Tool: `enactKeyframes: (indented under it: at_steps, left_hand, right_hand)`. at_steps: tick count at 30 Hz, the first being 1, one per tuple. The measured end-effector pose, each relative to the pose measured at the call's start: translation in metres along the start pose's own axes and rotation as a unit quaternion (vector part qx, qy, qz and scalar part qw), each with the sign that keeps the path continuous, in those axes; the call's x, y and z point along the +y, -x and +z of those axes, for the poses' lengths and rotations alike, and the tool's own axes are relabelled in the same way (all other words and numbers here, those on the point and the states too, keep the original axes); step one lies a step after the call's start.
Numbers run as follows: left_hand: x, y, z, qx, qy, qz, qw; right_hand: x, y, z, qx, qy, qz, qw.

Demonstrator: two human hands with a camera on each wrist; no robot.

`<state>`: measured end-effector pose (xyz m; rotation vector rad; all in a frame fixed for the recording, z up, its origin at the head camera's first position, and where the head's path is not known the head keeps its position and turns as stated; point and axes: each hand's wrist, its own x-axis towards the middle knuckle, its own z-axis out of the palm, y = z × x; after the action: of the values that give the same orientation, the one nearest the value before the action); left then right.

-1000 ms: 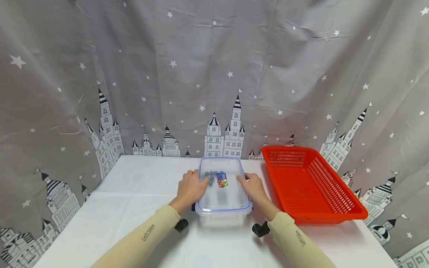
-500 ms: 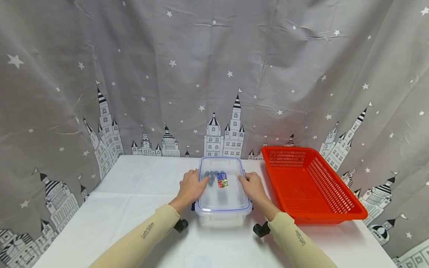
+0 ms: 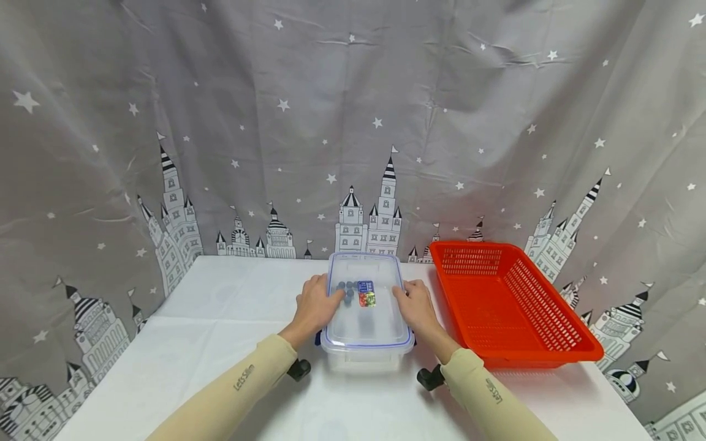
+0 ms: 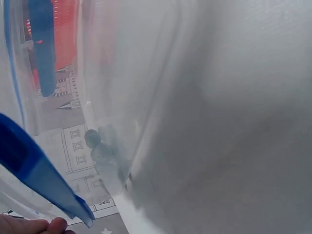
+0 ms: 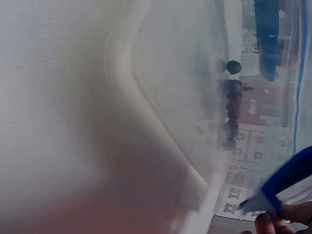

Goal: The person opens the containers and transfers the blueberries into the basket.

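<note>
The box point(image 3: 363, 357) is clear plastic with its lid point(image 3: 366, 321) on top, and it's at about 6 o'clock from the middle of the head view, with the table point(image 3: 220, 349) under it. Can't tell if its bottom is fully touching down.

Both hands are gripping it, pretty much mirror style. The left hand point(image 3: 316, 303) has the 9 o'clock side and the right hand point(image 3: 417, 306) has the 3 o'clock side — thumbs up on the lid's edge, other fingers curled down round the sides. The wrist views show a blue left clasp point(image 4: 44, 178) and a blue right clasp point(image 5: 287, 175), both sticking out from the walls. The right fingertips touch theirs; the left ones are right by theirs, contact not clear.

Inside there's a bunch of dark balls point(image 3: 350, 293), up around 10 o'clock of the lid's middle, a bit cloudy through the plastic. A small, colourful sticker point(image 3: 366, 294) sits just beside them, toward 3 o'clock.

The red basket point(image 3: 502, 306) is over at 3 o'clock from the box, near the right hand but apart from it. Behind everything, at 12 o'clock, hangs a grey curtain point(image 3: 309, 141) — stars and castles all over.
</note>
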<state>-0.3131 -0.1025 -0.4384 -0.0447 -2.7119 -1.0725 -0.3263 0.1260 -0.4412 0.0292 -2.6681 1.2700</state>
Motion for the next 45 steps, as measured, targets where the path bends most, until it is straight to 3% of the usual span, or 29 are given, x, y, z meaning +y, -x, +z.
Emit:
enactKeyframes:
  at_steps: [14,24,36,45]
  left_hand:
    - [0.009,0.001,-0.013,0.050,0.035,0.041,0.9973]
    - [0.017,0.001,-0.023,0.046,0.047,0.075,0.9950]
    - [0.029,0.007,-0.060,0.054,0.020,0.127,0.9903]
    - [0.020,0.010,-0.096,0.058,-0.024,0.128,0.9898]
  right_hand:
    - [-0.005,0.004,-0.010,0.040,0.008,-0.062,0.9973]
    - [-0.014,0.007,-0.022,0.045,-0.021,-0.086,0.9950]
    - [-0.038,0.008,-0.034,0.059,-0.002,-0.136,0.9889]
    - [-0.075,0.006,-0.031,0.010,0.019,-0.134,0.9907]
